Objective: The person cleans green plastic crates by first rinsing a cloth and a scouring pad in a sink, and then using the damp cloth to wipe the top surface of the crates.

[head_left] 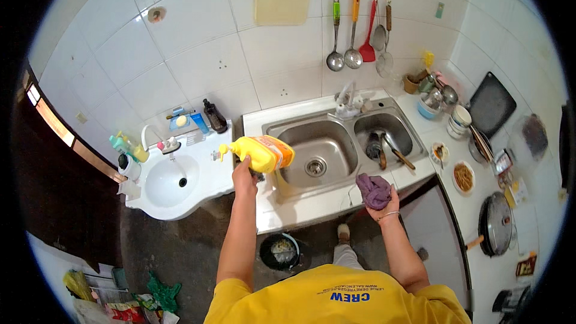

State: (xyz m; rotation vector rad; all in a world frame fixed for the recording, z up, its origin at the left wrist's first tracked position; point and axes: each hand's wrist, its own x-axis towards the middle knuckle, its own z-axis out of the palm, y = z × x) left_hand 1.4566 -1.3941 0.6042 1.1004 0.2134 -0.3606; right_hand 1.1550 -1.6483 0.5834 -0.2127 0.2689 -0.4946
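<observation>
My left hand (243, 175) is closed round a yellow pump bottle (265, 152), which lies tipped on its side in the air with its pump head pointing left. The bottle hangs over the left edge of the steel double sink (358, 144). On the other side, in front of the sink, my right hand (384, 209) holds a bunched purple cloth (373, 191) from below. The right basin contains brown-handled utensils (396, 152). The left basin shows only its drain (315, 167).
A white washbasin (171, 183) stands at the left, with bottles behind it. Along the right counter are a plate of food (463, 177), stacked bowls (459, 121) and a lidded pan (497, 223). Ladles (353, 57) hang on the wall. A dark bucket (280, 252) stands on the floor.
</observation>
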